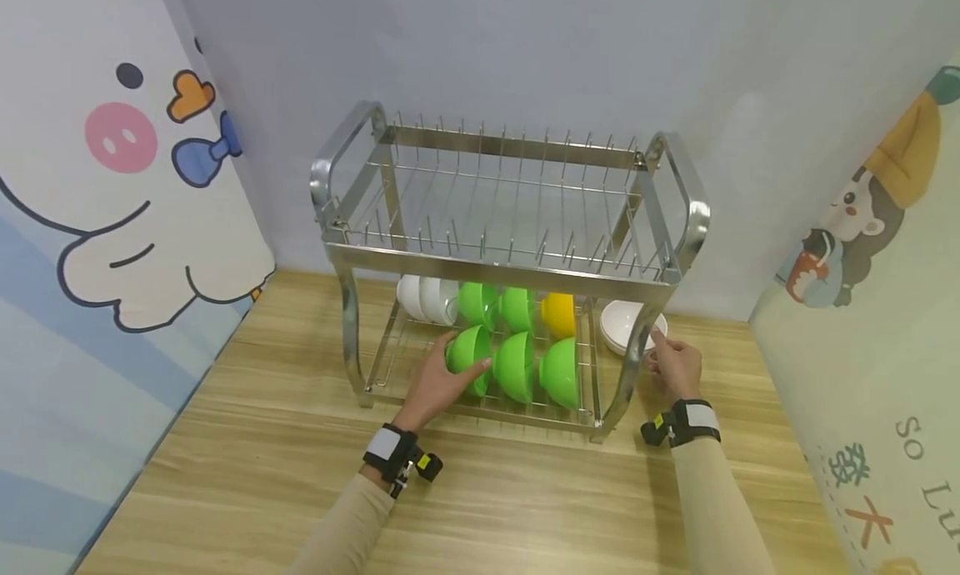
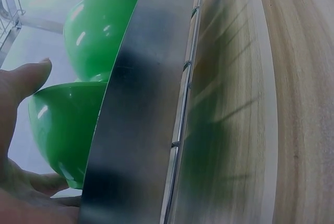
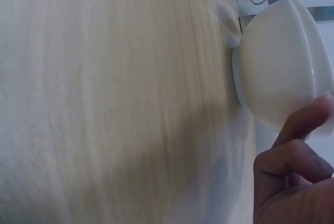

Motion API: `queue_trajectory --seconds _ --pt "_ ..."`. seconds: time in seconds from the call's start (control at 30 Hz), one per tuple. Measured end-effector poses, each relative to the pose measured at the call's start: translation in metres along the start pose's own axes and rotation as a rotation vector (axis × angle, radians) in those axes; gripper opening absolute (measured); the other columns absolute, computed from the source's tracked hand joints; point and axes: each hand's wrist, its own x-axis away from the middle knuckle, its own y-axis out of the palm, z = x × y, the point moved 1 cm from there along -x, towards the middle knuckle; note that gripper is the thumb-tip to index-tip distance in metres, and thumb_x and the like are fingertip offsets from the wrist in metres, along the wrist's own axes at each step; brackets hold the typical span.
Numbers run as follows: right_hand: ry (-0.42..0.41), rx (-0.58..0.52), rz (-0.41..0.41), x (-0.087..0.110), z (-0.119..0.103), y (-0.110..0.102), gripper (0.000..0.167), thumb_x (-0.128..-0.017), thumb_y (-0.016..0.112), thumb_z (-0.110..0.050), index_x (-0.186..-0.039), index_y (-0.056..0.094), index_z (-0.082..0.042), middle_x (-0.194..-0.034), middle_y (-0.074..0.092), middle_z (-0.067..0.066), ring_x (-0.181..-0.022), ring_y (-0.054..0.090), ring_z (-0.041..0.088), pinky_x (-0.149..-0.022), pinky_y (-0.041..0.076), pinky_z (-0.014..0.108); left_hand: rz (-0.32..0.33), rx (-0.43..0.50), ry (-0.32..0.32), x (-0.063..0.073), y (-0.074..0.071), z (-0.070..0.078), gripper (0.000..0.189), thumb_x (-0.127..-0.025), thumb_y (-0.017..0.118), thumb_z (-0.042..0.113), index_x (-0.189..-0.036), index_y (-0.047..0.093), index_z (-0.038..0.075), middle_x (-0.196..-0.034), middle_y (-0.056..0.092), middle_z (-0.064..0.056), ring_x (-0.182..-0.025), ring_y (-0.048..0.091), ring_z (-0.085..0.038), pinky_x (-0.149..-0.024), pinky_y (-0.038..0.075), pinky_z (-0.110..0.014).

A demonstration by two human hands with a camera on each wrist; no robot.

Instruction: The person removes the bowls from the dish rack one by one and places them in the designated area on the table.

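In the head view my left hand (image 1: 442, 379) is around the leftmost front green bowl (image 1: 467, 350), thumb on one side and fingers on the other. That green bowl (image 2: 68, 125) stands on its side behind the rack's metal front bar (image 2: 135, 98) in the left wrist view. Outside the rack on the right, my right hand (image 1: 677, 367) pinches the rim of a white bowl (image 1: 626, 318), which sits in a small nested stack on the table. Curled fingers (image 3: 313, 114) meet the edge of the white bowls (image 3: 276, 62) in the right wrist view.
A two-tier metal dish rack (image 1: 498, 267) stands on the wooden table (image 1: 525, 500), its upper tier overhanging the bowls. Its lower tier also holds more green bowls (image 1: 513, 371), a yellow bowl (image 1: 558, 315) and white bowls (image 1: 437, 298). A wall (image 1: 525, 50) is close behind.
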Motion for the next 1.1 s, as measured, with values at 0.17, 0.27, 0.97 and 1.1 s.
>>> queue_trajectory --seconds 0.17,0.27,0.97,1.1 --pt "-0.003 -0.003 0.0 0.005 -0.001 -0.001 0.074 -0.102 0.059 -0.051 -0.147 0.052 0.008 -0.077 0.059 -0.011 -0.06 0.059 0.0 -0.059 0.053 0.016 -0.009 0.015 0.008 0.0 -0.001 0.0 0.096 -0.089 0.079 0.052 -0.161 0.035 0.007 -0.144 0.059 -0.026 -0.119 0.067 -0.04 -0.09 0.065 -0.048" --pt "-0.004 -0.01 0.006 0.007 0.0 -0.001 0.075 -0.102 0.061 -0.053 -0.144 0.054 0.008 -0.077 0.059 -0.011 -0.06 0.059 0.001 -0.058 0.053 0.017 -0.015 0.015 0.009 0.0 -0.001 0.0 0.096 -0.089 0.079 0.052 -0.161 0.035 0.006 -0.143 0.06 -0.026 -0.118 0.067 -0.039 -0.089 0.065 -0.047" --pt "-0.029 -0.077 -0.01 0.017 0.009 -0.008 0.083 -0.102 0.059 -0.057 -0.149 0.048 0.01 -0.072 0.061 -0.014 -0.058 0.059 0.0 -0.055 0.051 0.017 0.034 0.009 0.046 0.001 0.005 0.002 0.096 -0.085 0.085 0.045 -0.159 0.038 0.006 -0.147 0.057 -0.024 -0.12 0.065 -0.039 -0.094 0.063 -0.051" --pt "-0.026 -0.104 -0.01 0.02 0.007 -0.008 0.082 -0.102 0.06 -0.055 -0.149 0.047 0.01 -0.073 0.061 -0.013 -0.058 0.058 0.0 -0.053 0.049 0.017 0.044 -0.002 0.07 0.001 0.006 0.002 0.093 -0.085 0.085 0.041 -0.158 0.039 0.005 -0.147 0.057 -0.024 -0.12 0.064 -0.039 -0.096 0.061 -0.053"
